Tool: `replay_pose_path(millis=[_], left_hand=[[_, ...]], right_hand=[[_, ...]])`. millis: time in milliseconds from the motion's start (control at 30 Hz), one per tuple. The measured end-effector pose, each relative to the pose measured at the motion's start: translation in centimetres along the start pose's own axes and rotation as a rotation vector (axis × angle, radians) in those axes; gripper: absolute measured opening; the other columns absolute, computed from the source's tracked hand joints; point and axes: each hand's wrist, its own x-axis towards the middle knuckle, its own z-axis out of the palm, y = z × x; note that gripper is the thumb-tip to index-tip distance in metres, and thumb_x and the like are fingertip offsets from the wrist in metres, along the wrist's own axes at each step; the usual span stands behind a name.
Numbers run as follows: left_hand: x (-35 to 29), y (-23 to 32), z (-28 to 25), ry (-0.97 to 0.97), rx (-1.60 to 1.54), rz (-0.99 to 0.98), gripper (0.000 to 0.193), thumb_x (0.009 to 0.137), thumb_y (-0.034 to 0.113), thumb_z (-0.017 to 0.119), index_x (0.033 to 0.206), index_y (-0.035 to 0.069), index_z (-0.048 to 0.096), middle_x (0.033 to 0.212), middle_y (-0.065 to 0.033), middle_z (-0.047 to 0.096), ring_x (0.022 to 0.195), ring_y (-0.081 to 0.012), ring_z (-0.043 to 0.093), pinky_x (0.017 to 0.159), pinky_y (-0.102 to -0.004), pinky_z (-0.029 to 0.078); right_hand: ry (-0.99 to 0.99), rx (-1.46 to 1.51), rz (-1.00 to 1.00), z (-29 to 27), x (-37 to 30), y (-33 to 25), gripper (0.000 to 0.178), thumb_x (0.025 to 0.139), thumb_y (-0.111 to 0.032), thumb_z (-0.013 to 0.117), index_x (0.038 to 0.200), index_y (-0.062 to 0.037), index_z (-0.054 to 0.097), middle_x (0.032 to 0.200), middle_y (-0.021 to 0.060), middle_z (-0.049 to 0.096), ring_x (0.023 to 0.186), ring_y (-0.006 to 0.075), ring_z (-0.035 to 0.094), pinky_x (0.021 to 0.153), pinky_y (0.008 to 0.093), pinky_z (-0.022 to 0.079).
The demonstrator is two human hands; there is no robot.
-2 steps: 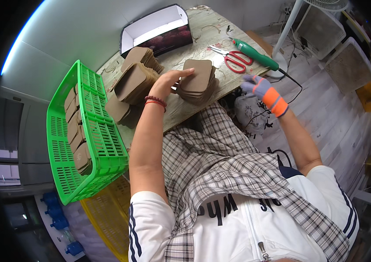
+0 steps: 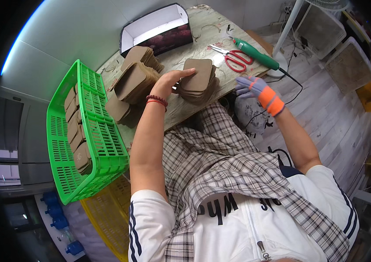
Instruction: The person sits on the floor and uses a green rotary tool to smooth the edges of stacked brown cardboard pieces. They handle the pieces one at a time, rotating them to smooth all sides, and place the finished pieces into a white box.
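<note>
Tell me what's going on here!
The person's bare left hand holds a stack of brown pieces on the table, thumb on top. The open, gloved right hand looks empty beside the table's edge. More brown stacks sit to the left, and a green basket holds others. Scissors and a green corded tool lie to the right.

This looks like a workshop (scissors (image 2: 226, 52), corded green tool (image 2: 255, 53)).

White short-sleeved zip-front cotton-look top (image 2: 235, 233), navy sleeve stripes (image 2: 133, 231), black chest lettering (image 2: 229, 205) | pale-and-dark plaid apron (image 2: 233, 170) | right hand (image 2: 251, 88): grey glove (image 2: 259, 88), orange cuff (image 2: 271, 101) | left wrist (image 2: 162, 92): dark-red beaded bracelet (image 2: 157, 98), thin red band (image 2: 156, 102)
</note>
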Motion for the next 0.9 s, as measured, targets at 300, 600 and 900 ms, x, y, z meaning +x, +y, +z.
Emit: replay_pose_path(millis=[300,600,900], left_hand=[[-1.9,-0.8,2.8,-0.165,-0.584,-0.094,0.046,0.076,0.017,0.076,0.111,-0.005,0.057,0.106,-0.0140,0.063,0.095,-0.0232,0.062,0.089,-0.0326,0.049],[-3.4,-5.7,4.6,-0.163,-0.652,0.426,0.084,0.067,0.007,0.079,0.134,0.003,0.027,0.126,-0.0104,0.047,0.117,-0.0212,0.045,0.100,-0.0336,0.038],[0.0,-6.3,2.8,0.042,0.122,0.887,0.144,0.046,0.011,0.091,0.148,0.013,-0.011,0.140,-0.0172,0.034,0.130,-0.0328,0.033,0.108,-0.0412,0.028]], right_hand=[[-0.111,0.344,0.151,7.8,2.8,-1.7,0.053,0.080,-0.050,0.068,0.108,-0.0055,0.061,0.095,0.0046,0.063,0.083,0.0126,0.060,0.076,0.0264,0.049],[-0.132,0.225,-0.374,8.6,2.7,-0.4,0.079,0.069,-0.017,0.079,0.134,0.0019,0.038,0.119,0.0114,0.054,0.111,0.0188,0.050,0.097,0.0328,0.041],[-0.163,-0.339,-0.931,5.5,6.3,-1.9,0.142,0.043,-0.034,0.091,0.146,0.0015,0.001,0.148,0.0206,0.019,0.137,0.0293,0.018,0.113,0.0391,0.015]])
